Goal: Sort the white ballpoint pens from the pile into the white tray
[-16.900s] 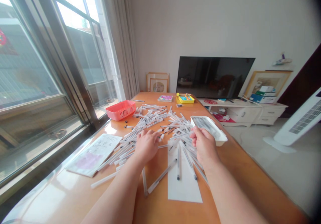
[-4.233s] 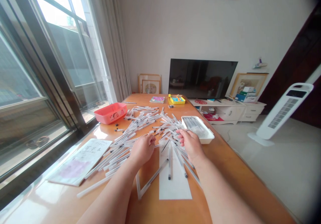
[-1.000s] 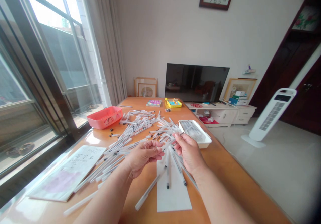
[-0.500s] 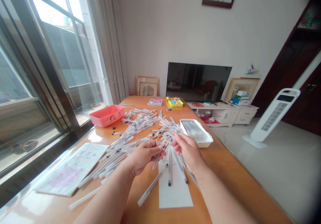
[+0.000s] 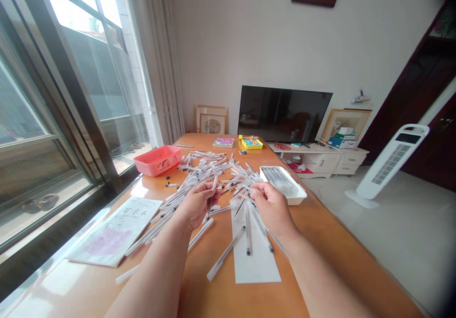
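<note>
A large heap of white pens lies spread over the orange table. My left hand is closed around one white pen, held tilted above the heap. My right hand hovers over the pens beside a white tray that holds several pens; its fingers are curled, and I cannot make out what is in them. A white sheet of paper lies under my hands with a few pens on it.
A red plastic basket stands at the table's left side near the window. A printed sheet lies at the near left. A yellow box and a small book sit at the far end, before the television. A white tower fan stands on the floor.
My left hand has taken a pen and turned it more upright, moving slightly left. My right hand has let go of that pen and dropped towards the heap by the tray.
</note>
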The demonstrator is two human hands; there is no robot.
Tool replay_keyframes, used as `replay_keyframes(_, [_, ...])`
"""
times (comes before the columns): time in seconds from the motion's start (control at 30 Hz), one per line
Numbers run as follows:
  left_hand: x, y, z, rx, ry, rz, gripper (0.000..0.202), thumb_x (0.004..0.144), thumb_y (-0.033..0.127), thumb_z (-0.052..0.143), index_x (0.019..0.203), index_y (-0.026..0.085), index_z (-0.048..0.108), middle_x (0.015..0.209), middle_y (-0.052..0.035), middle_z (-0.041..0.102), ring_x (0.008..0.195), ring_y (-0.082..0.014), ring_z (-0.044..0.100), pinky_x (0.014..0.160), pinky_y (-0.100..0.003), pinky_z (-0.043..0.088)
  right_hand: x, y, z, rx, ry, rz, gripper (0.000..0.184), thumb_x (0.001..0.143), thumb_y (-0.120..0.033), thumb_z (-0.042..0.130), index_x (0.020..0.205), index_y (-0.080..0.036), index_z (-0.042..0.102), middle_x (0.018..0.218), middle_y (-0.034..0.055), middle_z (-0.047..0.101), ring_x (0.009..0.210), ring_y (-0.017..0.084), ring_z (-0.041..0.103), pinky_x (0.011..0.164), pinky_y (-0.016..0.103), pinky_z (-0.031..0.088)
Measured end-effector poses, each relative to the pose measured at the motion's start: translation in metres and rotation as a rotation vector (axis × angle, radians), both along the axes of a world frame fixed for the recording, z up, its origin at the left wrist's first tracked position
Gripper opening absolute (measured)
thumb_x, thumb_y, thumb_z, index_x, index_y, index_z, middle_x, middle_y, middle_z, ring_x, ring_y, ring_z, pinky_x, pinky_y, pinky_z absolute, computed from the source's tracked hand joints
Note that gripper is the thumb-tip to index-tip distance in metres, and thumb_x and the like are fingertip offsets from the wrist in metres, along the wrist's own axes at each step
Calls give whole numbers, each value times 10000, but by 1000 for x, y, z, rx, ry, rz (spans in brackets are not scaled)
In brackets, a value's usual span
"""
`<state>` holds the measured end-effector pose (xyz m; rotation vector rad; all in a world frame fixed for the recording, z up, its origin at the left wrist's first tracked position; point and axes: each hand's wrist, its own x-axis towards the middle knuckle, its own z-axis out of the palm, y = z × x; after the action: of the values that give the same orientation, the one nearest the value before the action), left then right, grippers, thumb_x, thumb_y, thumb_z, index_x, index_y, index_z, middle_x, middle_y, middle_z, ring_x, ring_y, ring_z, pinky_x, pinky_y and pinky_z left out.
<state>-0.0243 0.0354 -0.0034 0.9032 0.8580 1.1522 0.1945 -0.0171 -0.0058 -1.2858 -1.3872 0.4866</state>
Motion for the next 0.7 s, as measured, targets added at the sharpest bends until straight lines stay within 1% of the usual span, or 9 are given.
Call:
replay_keyframes(0.1, [-1,2,-1,-32,-3,55,74,769,82,639,818,134,656,839,-95,693,683,-115,634,588,-182,475,-4,-4,9,25,-132,-36,204,905,-315,547,1025,-227,686,902,31,724,809,191,654,749,298,477])
replay_keyframes(0.2, [-1,2,1,-44,4,83,80,758,82,636,814,133,660,866,-97,697,677,-113,635,553,-176,463,-5,-5,14,4,-320,-45,178,885,-259,534,969,-233,689,898,28,716,829,193,646,743,291,458])
replay_keyframes(0.3, [-2,2,2,-41,12,95,82,766,107,642,841,129,665,878,-105,702,665,-115,633,527,-179,456,-7,-5,17,-71,-521,-25,150,868,-214,531,885,-225,680,854,29,693,813,189,623,713,275,428])
replay_keyframes(0.37, [-3,3,2,-36,1,103,93,767,117,646,858,125,664,856,-108,704,658,-120,632,517,-181,452,-9,-3,17,-136,-614,3,138,857,-186,536,853,-216,670,829,28,683,795,181,614,693,264,406])
replay_keyframes(0.53, [-7,7,0,-38,-39,158,132,748,149,691,873,124,656,815,-99,703,638,-119,626,502,-183,443,-12,6,13,-270,-700,40,114,859,-199,568,874,-213,681,835,35,698,785,182,618,680,260,377])
replay_keyframes(0.7, [-10,10,-2,-25,-40,177,140,744,175,699,867,126,652,794,-84,696,612,-112,615,494,-188,431,-13,27,2,-343,-740,57,93,840,-200,603,814,-218,691,798,33,707,786,192,621,686,263,373])
